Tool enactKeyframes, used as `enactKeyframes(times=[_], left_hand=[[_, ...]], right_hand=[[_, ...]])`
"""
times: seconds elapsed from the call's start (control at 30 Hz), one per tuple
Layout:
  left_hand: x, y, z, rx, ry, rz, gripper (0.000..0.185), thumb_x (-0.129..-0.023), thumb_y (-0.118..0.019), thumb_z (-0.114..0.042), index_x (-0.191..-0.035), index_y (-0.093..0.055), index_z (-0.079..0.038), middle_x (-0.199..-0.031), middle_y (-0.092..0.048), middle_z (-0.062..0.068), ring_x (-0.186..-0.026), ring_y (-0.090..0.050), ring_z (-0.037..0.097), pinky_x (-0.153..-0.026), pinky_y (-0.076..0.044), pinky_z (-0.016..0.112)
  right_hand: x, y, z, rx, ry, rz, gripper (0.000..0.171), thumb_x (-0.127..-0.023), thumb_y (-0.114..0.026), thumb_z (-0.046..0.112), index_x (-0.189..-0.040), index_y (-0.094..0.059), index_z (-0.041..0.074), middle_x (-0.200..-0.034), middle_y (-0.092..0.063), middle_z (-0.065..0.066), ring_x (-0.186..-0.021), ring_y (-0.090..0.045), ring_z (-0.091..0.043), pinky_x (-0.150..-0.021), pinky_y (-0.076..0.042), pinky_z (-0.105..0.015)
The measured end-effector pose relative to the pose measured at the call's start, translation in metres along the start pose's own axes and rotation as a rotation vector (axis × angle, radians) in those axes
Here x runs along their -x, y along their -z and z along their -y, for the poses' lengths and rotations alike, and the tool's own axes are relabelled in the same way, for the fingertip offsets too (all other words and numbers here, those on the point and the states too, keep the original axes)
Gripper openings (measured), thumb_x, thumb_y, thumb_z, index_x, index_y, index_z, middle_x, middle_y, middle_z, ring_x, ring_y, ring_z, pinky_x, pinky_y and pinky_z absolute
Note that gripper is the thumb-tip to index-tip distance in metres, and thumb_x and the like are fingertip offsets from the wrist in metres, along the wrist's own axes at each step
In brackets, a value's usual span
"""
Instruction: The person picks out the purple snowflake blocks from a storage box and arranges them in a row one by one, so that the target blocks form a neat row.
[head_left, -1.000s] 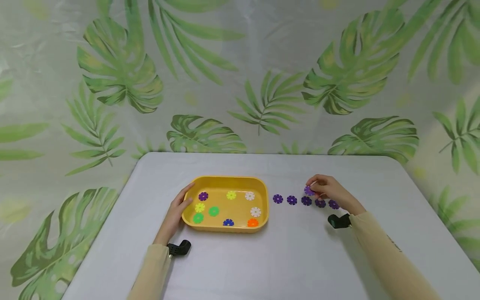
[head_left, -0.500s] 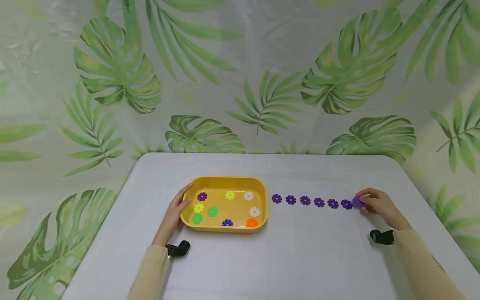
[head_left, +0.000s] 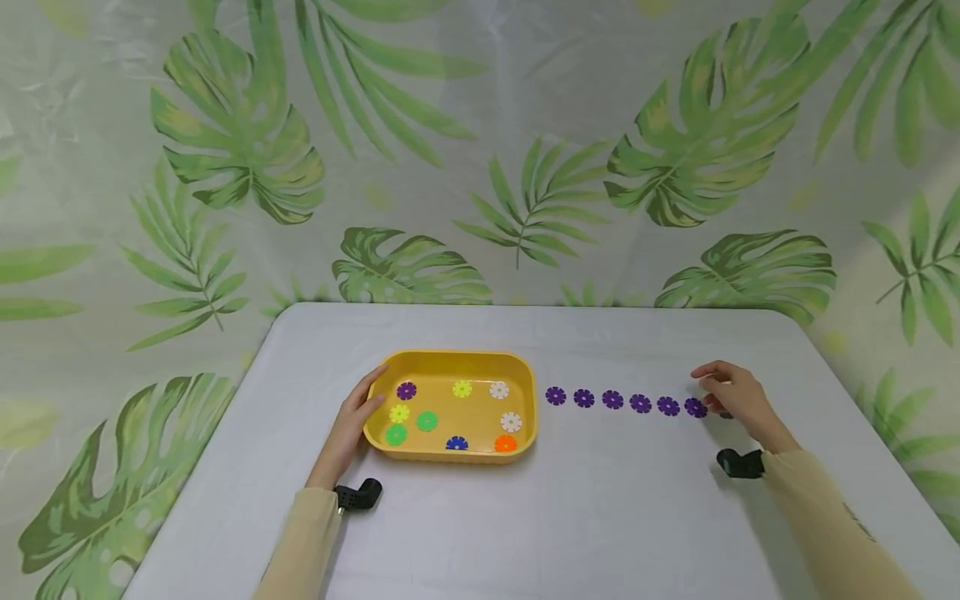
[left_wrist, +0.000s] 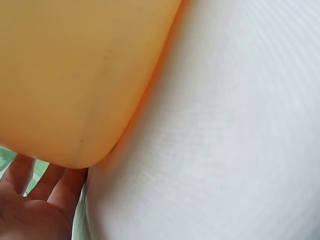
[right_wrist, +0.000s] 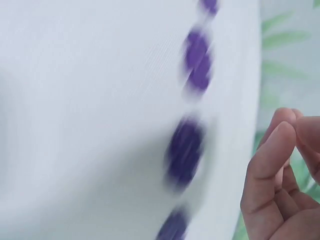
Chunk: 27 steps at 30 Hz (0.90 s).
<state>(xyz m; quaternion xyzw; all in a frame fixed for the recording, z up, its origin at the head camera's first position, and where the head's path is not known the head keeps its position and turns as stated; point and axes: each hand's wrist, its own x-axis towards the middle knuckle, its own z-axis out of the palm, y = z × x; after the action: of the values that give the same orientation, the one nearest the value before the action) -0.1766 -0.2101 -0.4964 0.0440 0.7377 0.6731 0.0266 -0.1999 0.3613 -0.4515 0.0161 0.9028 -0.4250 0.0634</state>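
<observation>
Sorting is mid-step: right hand [head_left: 738, 398], fingers loosely curled and holding nothing, hovers by the purple row [head_left: 626, 402] at the tray's [head_left: 450, 362] 3 o'clock, left hand [head_left: 352, 425] resting flat on its rim; next probably means reaching the tray's last purple disc [head_left: 407, 390].

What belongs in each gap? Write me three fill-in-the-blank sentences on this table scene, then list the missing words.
1. The left hand rests against the ____ tray.
2. The row of flower discs on the table, between the tray and the right hand, is all ____.
3. Inside the tray lies exactly one ____ disc beside the blue disc, at the near right corner.

Missing words: yellow; purple; orange
</observation>
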Motion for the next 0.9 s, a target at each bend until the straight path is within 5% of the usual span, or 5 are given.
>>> enactKeyframes(times=[0.2,0.37,0.53,0.9], left_hand=[[-0.001,0.000,0.000,0.011,-0.011,0.003,0.046,-0.103,-0.044,-0.015,-0.148,-0.037,-0.014,-0.156,-0.024,0.004,-0.143,-0.015,0.020,-0.117,-0.010,0.039],[0.002,-0.001,-0.010,0.044,0.007,0.011,0.047,-0.102,-0.044,-0.012,-0.148,-0.035,-0.010,-0.156,-0.022,0.007,-0.144,-0.012,0.022,-0.117,-0.008,0.040],[0.007,-0.003,-0.024,0.036,0.018,0.022,0.048,-0.102,-0.043,-0.009,-0.149,-0.033,-0.006,-0.157,-0.019,0.011,-0.144,-0.008,0.025,-0.117,-0.006,0.043],[0.009,-0.003,-0.028,0.029,0.015,0.026,0.049,-0.102,-0.044,-0.010,-0.149,-0.032,-0.007,-0.157,-0.019,0.010,-0.144,-0.009,0.024,-0.117,-0.007,0.042]], right_hand=[[-0.015,-0.041,0.067,-0.174,0.117,0.157,0.034,-0.102,-0.044,0.014,-0.123,-0.048,-0.012,-0.106,-0.055,-0.025,-0.078,-0.058,-0.025,-0.069,-0.055,-0.034],[-0.026,-0.090,0.123,-0.229,0.170,0.278,0.030,-0.101,-0.048,0.015,-0.120,-0.053,-0.008,-0.103,-0.056,-0.019,-0.077,-0.057,-0.024,-0.069,-0.056,-0.037],[-0.035,-0.143,0.174,-0.247,0.222,0.426,0.028,-0.100,-0.050,0.014,-0.117,-0.055,-0.008,-0.108,-0.056,-0.027,-0.076,-0.058,-0.030,-0.069,-0.057,-0.037],[-0.047,-0.240,0.247,-0.280,0.216,0.628,0.030,-0.099,-0.049,0.012,-0.121,-0.054,-0.008,-0.118,-0.056,-0.026,-0.095,-0.059,-0.044,-0.083,-0.054,-0.046]])
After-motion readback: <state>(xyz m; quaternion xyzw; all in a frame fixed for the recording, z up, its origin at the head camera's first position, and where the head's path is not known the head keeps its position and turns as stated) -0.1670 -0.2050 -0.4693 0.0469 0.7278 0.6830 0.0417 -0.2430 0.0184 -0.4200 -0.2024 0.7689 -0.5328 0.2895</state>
